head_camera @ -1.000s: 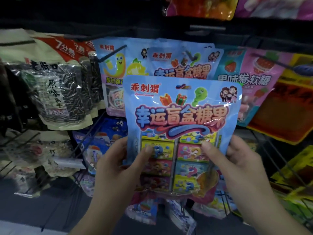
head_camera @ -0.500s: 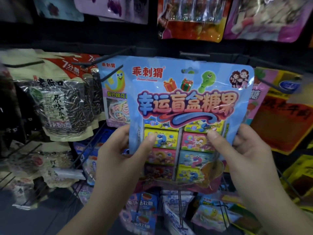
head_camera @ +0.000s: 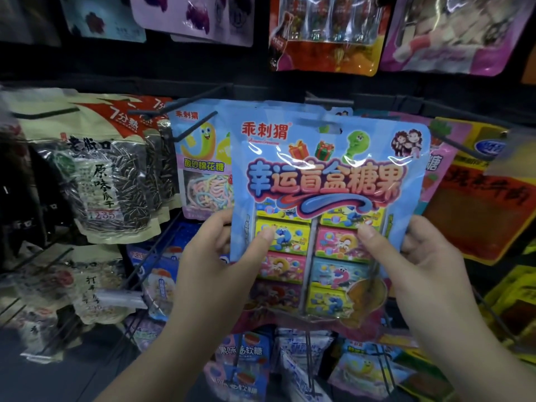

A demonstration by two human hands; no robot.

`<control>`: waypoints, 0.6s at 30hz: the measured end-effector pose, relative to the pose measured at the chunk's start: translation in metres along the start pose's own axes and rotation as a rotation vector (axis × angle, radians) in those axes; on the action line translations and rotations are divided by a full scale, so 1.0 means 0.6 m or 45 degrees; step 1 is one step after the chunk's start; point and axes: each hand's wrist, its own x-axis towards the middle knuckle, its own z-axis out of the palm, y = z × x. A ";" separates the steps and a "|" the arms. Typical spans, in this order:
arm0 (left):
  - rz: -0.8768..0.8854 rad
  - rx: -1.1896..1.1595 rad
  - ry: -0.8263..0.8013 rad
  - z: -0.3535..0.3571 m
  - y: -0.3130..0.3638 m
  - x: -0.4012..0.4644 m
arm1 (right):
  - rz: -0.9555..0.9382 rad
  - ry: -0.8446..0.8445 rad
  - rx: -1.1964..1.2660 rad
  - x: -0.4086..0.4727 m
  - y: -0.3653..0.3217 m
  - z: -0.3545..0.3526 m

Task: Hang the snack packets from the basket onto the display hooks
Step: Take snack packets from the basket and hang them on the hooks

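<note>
I hold a light-blue candy packet (head_camera: 327, 181) with small coloured boxes inside, upright in front of the display rack. My left hand (head_camera: 214, 274) grips its lower left edge, thumb on the front. My right hand (head_camera: 420, 274) grips its lower right edge the same way. The slot at the packet's top (head_camera: 329, 129) sits level with a black display hook (head_camera: 333, 101), in front of matching blue packets hanging there. Whether the hook passes through the slot cannot be told. No basket is in view.
Sunflower-seed bags (head_camera: 107, 175) hang at the left, a marshmallow packet (head_camera: 203, 169) just beside my packet, and red-orange packets (head_camera: 481, 204) at the right. More packets hang above (head_camera: 324, 33) and below (head_camera: 246, 361). Bare black hooks (head_camera: 194, 126) stick out toward me.
Both hands have lifted the blue packet up against the hanging blue packets behind it, which it now covers; its top slot has reached hook height.
</note>
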 end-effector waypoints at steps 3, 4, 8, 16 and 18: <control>-0.003 -0.020 0.050 0.000 0.006 0.001 | -0.004 -0.008 0.013 0.001 -0.007 0.000; 0.001 -0.024 0.052 -0.002 0.007 0.000 | -0.013 -0.011 0.005 0.000 -0.007 0.001; -0.036 -0.073 0.026 -0.004 0.004 -0.012 | -0.046 -0.008 -0.045 -0.009 0.000 0.005; -0.163 0.009 -0.034 -0.007 -0.023 -0.020 | 0.069 -0.071 -0.027 -0.020 0.002 0.012; -0.158 0.027 -0.032 -0.006 -0.024 -0.020 | 0.057 -0.052 -0.054 -0.021 0.005 0.012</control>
